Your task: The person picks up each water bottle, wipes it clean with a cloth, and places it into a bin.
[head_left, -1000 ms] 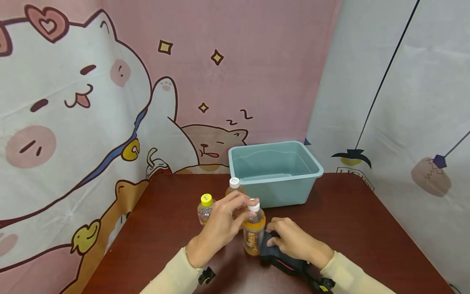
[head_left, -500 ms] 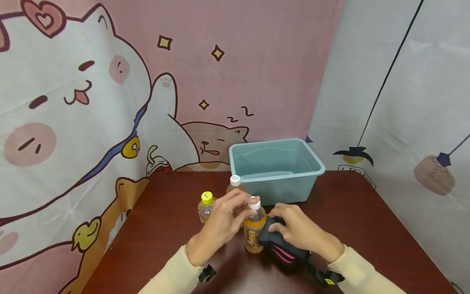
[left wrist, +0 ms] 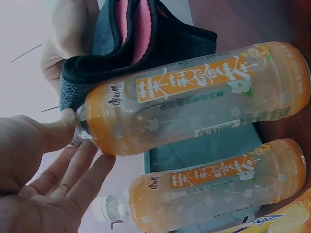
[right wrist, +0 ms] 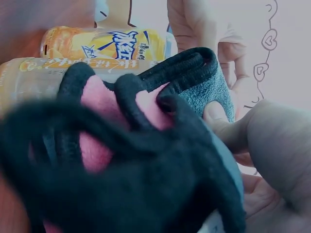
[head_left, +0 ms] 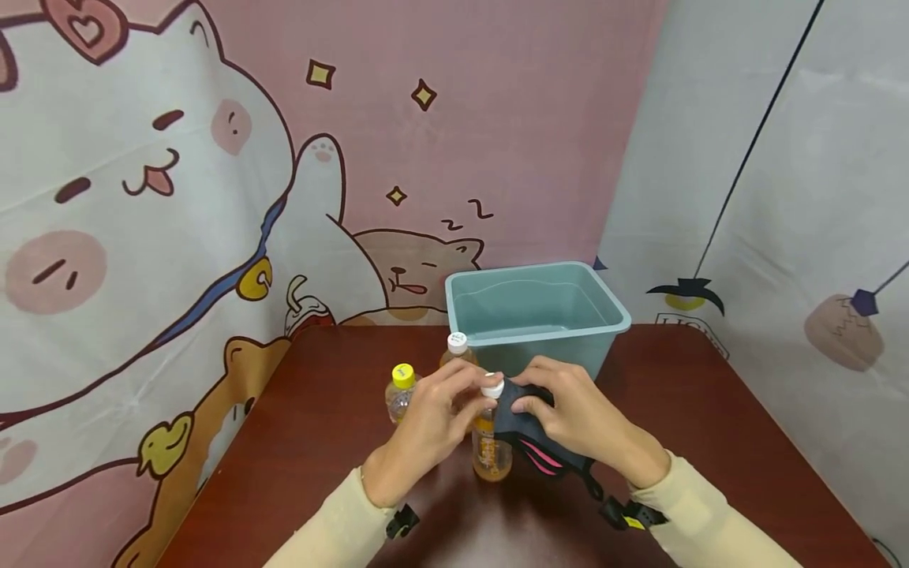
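- Behind the hands, the teal bin [head_left: 536,315] sits unmoved at the back of the bench [head_left: 710,410].
- Up comes the black-and-pink sleeve [head_left: 529,430], off the bench and against the orange bottle [head_left: 490,454] — looks like it's about to go over the top.
- Right hand [head_left: 578,418] has risen, fingers pinching the sleeve's rim.
- Left hand [head_left: 426,430] stays put, fingers pinching the white cap [head_left: 491,386].

A dark red-brown table [head_left: 327,442] stands in a corner. A pink cartoon-cat backdrop [head_left: 213,158] hangs behind it, and a pale grey curtain [head_left: 781,197] hangs to the right.
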The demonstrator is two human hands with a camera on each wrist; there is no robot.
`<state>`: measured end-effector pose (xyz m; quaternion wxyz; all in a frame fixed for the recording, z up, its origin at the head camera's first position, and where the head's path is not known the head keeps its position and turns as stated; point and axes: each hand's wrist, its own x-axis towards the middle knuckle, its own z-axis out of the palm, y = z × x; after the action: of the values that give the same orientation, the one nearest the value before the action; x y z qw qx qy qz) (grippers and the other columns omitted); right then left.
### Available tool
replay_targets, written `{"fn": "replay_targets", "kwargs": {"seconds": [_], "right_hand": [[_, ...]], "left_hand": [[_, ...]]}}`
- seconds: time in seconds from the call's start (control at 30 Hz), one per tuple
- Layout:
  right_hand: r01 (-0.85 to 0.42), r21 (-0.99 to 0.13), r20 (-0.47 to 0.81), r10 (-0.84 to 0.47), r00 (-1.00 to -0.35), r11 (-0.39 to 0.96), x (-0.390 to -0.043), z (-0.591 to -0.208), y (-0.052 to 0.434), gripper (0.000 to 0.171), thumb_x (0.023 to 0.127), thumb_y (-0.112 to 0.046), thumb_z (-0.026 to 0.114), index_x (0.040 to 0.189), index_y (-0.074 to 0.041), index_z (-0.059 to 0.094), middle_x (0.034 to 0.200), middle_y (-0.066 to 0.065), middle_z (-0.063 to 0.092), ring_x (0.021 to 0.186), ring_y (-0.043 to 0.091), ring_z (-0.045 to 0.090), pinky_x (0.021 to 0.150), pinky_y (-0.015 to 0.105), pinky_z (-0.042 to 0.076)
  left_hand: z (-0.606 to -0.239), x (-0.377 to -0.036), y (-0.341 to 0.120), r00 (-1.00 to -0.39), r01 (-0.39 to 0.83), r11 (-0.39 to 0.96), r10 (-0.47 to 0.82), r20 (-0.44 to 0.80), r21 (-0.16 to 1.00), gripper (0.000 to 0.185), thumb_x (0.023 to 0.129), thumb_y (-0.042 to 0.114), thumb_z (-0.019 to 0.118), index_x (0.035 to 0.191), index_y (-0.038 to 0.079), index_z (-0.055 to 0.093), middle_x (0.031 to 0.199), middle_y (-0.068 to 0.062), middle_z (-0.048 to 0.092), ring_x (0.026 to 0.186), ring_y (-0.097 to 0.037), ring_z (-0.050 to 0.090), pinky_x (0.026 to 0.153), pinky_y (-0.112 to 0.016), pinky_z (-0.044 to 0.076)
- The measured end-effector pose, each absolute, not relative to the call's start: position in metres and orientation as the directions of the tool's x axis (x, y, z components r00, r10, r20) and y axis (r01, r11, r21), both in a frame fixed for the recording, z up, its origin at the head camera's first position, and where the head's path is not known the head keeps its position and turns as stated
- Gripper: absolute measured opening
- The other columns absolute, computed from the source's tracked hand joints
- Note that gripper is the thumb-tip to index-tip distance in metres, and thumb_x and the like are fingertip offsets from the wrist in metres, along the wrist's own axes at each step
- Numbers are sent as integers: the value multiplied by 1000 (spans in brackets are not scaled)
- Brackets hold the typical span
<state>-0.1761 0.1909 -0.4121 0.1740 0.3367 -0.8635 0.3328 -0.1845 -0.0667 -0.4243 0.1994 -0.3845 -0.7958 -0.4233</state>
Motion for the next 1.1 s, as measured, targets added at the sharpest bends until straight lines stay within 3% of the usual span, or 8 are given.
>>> {"fn": "replay_targets", "kwargs": {"seconds": [0.1, 0.4, 0.6, 0.83, 1.0, 1.1], "right_hand": [[-692, -469, 523, -459, -719, 550, -175, -414, 192, 19, 99, -9, 93, 117, -9, 88, 101, -4, 76, 82, -2, 66, 67, 22, 59], [-698, -438, 538, -458, -708, 566, -175, -416, 211, 23, 96, -5, 95, 117, -9, 88, 102, -6, 78, 82, -2, 66, 68, 21, 59], [-679, -399, 557, -426, -713, 616, -177, -413, 225, 24, 94, -4, 96, 115, -12, 88, 102, -7, 79, 80, -1, 63, 66, 21, 56], [-682, -401, 565, -421, -710, 611, -178, -409, 227, 25, 95, -5, 96, 118, -11, 87, 103, -7, 78, 80, -1, 62, 64, 19, 54], [-686, -456, 536, -440, -721, 567, -177, -408, 216, 26, 99, -9, 93, 124, -14, 87, 106, -8, 77, 79, 0, 62, 63, 21, 55], [-683, -471, 520, -449, -726, 558, -177, -408, 207, 25, 100, -11, 93, 125, -14, 87, 107, -8, 77, 81, 1, 62, 64, 22, 56]], "left_hand": [[-422, -182, -66, -631, 776, 366, 446, 635, 514, 32, 97, 10, 93, 128, 13, 85, 122, -4, 81, 93, -13, 78, 85, -21, 68], [-419, -175, -60, -643, 765, 390, 435, 630, 512, 31, 98, 13, 96, 125, 11, 82, 125, -5, 81, 112, -17, 82, 96, -38, 73], [-417, -180, -57, -659, 751, 341, 447, 606, 565, 28, 94, 10, 97, 117, 9, 81, 122, -6, 81, 115, -20, 83, 99, -37, 72], [-409, -186, -62, -640, 753, 286, 527, 559, 592, 25, 98, -4, 89, 118, 10, 81, 129, -8, 81, 123, -24, 81, 103, -42, 72], [-409, -189, -62, -627, 768, 301, 535, 567, 565, 26, 99, -1, 88, 120, 13, 83, 134, -4, 85, 126, -21, 82, 103, -34, 71], [-409, -189, -62, -619, 779, 316, 527, 582, 542, 27, 100, 0, 88, 123, 14, 84, 134, -4, 85, 124, -21, 82, 101, -35, 72]]}}
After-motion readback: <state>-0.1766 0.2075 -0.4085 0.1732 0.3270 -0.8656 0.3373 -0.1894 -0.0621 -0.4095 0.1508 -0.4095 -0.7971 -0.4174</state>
